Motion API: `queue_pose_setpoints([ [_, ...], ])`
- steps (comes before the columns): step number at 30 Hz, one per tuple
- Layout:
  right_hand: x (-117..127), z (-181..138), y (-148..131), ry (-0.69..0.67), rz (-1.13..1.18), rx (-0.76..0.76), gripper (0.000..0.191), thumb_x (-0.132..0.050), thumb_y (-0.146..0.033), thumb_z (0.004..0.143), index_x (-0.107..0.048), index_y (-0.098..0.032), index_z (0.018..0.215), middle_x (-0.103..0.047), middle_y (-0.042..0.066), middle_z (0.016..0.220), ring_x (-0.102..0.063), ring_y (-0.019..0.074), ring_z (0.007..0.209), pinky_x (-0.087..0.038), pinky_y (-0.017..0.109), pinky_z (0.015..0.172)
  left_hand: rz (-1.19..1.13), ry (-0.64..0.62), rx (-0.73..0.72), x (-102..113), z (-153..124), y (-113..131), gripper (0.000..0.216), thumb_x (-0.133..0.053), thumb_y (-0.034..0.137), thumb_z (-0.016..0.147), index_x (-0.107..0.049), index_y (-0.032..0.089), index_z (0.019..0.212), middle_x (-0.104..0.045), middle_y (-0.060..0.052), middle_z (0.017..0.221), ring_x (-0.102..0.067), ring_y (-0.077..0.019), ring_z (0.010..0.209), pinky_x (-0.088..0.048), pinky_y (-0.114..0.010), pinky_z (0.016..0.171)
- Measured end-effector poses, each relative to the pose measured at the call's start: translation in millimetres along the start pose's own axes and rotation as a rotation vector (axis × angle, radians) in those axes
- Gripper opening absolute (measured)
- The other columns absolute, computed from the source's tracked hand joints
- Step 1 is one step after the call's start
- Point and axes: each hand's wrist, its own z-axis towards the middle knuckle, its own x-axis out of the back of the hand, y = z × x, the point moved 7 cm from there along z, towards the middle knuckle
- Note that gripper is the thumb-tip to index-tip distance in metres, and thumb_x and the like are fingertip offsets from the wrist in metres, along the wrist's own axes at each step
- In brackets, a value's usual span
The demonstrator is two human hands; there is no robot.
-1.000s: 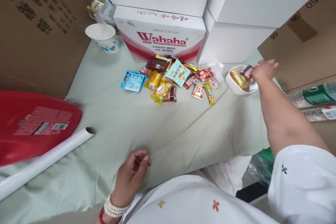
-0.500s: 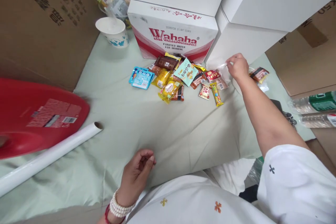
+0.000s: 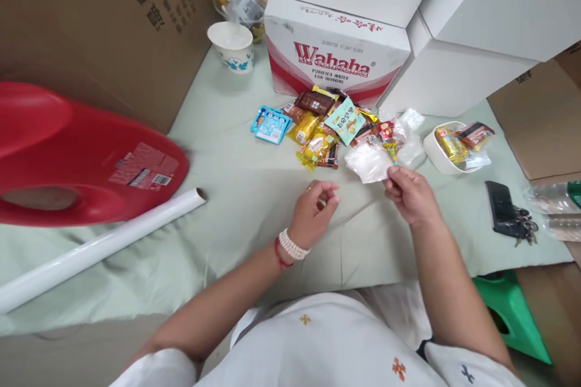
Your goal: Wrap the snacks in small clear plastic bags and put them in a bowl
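Observation:
My right hand (image 3: 412, 193) pinches the edge of a small clear plastic bag (image 3: 367, 162) between thumb and fingers. The bag is held over the right front of a pile of wrapped snacks. My left hand (image 3: 315, 211) hovers just left of it, fingers loosely curled, thumb apart and nothing in it. In the pile are a light green packet (image 3: 345, 121), a brown-wrapped bar (image 3: 315, 103) and yellow packets (image 3: 315, 148). Light blue packets (image 3: 272, 126) lie at its left. More clear bags (image 3: 411, 148) lie to the right, beside a white container (image 3: 433, 154) with wrapped snacks in it.
A Wahaha carton (image 3: 336, 54) stands behind the pile under white boxes. A paper cup (image 3: 231, 48) is at the back left. A red jug (image 3: 91, 157) and a white roll (image 3: 104, 248) lie left. A black phone-like object (image 3: 502, 208) with keys lies right, above a green stool (image 3: 515, 314).
My right hand has brought a clear bag from the back right toward me, in front of the pile. My left hand has moved forward and right toward it. The view has shifted.

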Motion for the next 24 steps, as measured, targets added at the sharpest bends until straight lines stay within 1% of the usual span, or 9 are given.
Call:
queue_pose_setpoints([
  [2, -14, -19, 27, 0.006, 0.082, -0.019, 0.048, -0.087, -0.058, 0.067, -0.058, -0.021, 0.069, -0.050, -0.005, 0.059, -0.025, 0.0062, 0.046, -0.018, 0.021, 0.041, -0.051, 0.123, 0.033, -2, 14, -12, 0.038, -0.074, 0.037, 0.083, -0.061, 0.020, 0.114, -0.060, -0.004, 0.100, -0.056, -0.0120, 0.076, -0.047, -0.023, 0.067],
  [4, -25, -32, 49, -0.018, 0.085, -0.037, 0.046, -0.085, -0.059, 0.071, -0.060, -0.021, 0.069, -0.050, -0.004, 0.058, -0.028, 0.0073, 0.047, -0.020, 0.022, 0.043, -0.106, 0.176, 0.105, -3, 20, -27, 0.048, -0.078, 0.039, 0.080, -0.059, 0.019, 0.120, -0.061, -0.005, 0.105, -0.052, -0.0085, 0.068, -0.047, -0.023, 0.066],
  [9, -28, -51, 70, -0.097, -0.049, -0.051, 0.046, -0.078, -0.060, 0.080, -0.062, -0.020, 0.066, -0.049, -0.003, 0.058, -0.033, 0.0091, 0.049, -0.025, 0.024, 0.046, -0.172, 0.023, 0.202, -6, 24, -49, 0.027, -0.078, 0.039, 0.075, -0.069, 0.016, 0.087, -0.063, 0.000, 0.076, -0.049, -0.0094, 0.062, -0.042, -0.022, 0.060],
  [12, -5, -52, 57, 0.016, -0.037, -0.003, 0.045, -0.080, -0.059, 0.079, -0.060, -0.020, 0.066, -0.048, -0.004, 0.057, -0.031, 0.0086, 0.048, -0.024, 0.023, 0.045, -0.284, 0.104, 0.219, 6, 26, -52, 0.027, -0.078, 0.041, 0.074, -0.065, 0.018, 0.081, -0.058, 0.004, 0.069, -0.044, -0.0077, 0.057, -0.036, -0.020, 0.052],
  [15, 24, -40, 28, 0.195, 0.026, 0.137, 0.045, -0.083, -0.056, 0.076, -0.057, -0.021, 0.066, -0.046, -0.005, 0.056, -0.030, 0.0082, 0.048, -0.024, 0.023, 0.044, -0.424, 0.125, 0.286, 8, 26, -53, 0.036, -0.081, 0.045, 0.070, -0.061, 0.019, 0.083, -0.052, 0.007, 0.067, -0.035, -0.0047, 0.049, -0.026, -0.018, 0.042],
  [18, 39, -18, 2, 0.258, -0.113, 0.216, 0.042, -0.078, -0.059, 0.078, -0.061, -0.021, 0.072, -0.053, -0.002, 0.062, -0.036, 0.0097, 0.050, -0.028, 0.024, 0.045, -0.455, 0.114, 0.302, 6, 25, -52, 0.041, -0.083, 0.049, 0.069, -0.059, 0.019, 0.084, -0.049, 0.008, 0.064, -0.035, -0.0043, 0.046, -0.023, -0.018, 0.039],
  [21, 37, -7, -13, 0.348, -0.477, 0.252, 0.043, -0.073, -0.063, 0.081, -0.068, -0.022, 0.092, -0.062, 0.001, 0.069, -0.047, 0.0141, 0.057, -0.037, 0.027, 0.051, -0.434, 0.116, 0.284, 4, 23, -53, 0.043, -0.083, 0.052, 0.071, -0.059, 0.019, 0.083, -0.048, 0.008, 0.060, -0.035, -0.0048, 0.045, -0.023, -0.018, 0.038],
  [23, 19, -16, -17, 0.414, -0.625, 0.356, 0.039, -0.070, -0.060, 0.086, -0.068, -0.023, 0.099, -0.063, 0.001, 0.072, -0.052, 0.0161, 0.063, -0.043, 0.029, 0.058, -0.417, 0.123, 0.270, 4, 22, -54, 0.044, -0.082, 0.055, 0.071, -0.059, 0.019, 0.082, -0.048, 0.008, 0.060, -0.034, -0.0049, 0.045, -0.023, -0.019, 0.038],
  [24, 3, -21, -13, 0.378, -0.643, 0.400, 0.035, -0.069, -0.057, 0.088, -0.068, -0.024, 0.099, -0.064, 0.001, 0.074, -0.054, 0.0165, 0.065, -0.044, 0.029, 0.060, -0.406, 0.122, 0.256, 4, 21, -54, 0.044, -0.082, 0.055, 0.072, -0.059, 0.019, 0.082, -0.049, 0.008, 0.061, -0.034, -0.0050, 0.046, -0.025, -0.019, 0.039],
])
